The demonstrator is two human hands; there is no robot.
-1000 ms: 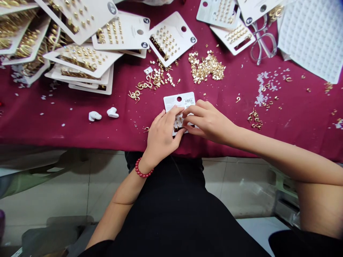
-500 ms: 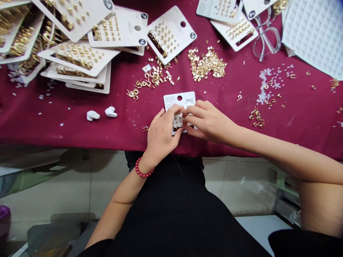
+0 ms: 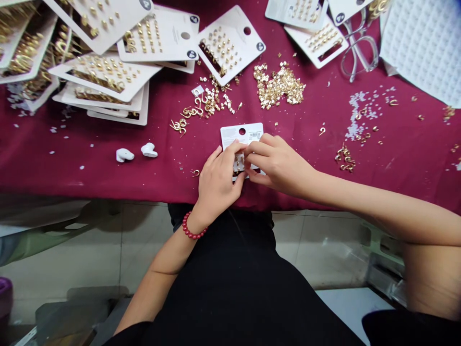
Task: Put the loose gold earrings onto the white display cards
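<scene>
A white earring display card [image 3: 242,136] with a punched hole and a barcode lies at the table's front, its gold studs partly showing between my hands. My left hand [image 3: 219,178], with a red bead bracelet [image 3: 191,227] on the wrist, holds the card's lower left side. My right hand [image 3: 277,163] pinches the card's right side, its fingertips among the studs. Most of the card's lower half is hidden by my fingers. A small gold hoop earring [image 3: 196,173] lies just left of my left hand.
Maroon cloth [image 3: 72,178] covers the table. Stacked earring cards [image 3: 104,77] lie at the back left, a heap of gold studs [image 3: 277,85] at the back centre, clear plastic glasses [image 3: 360,50] and a white backing sheet [image 3: 421,48] at the back right, and white earbuds [image 3: 125,155] left.
My fingers have shifted slightly on the card, uncovering less of the studs. The view has tilted a little, so the table items appear higher and slightly rotated.
</scene>
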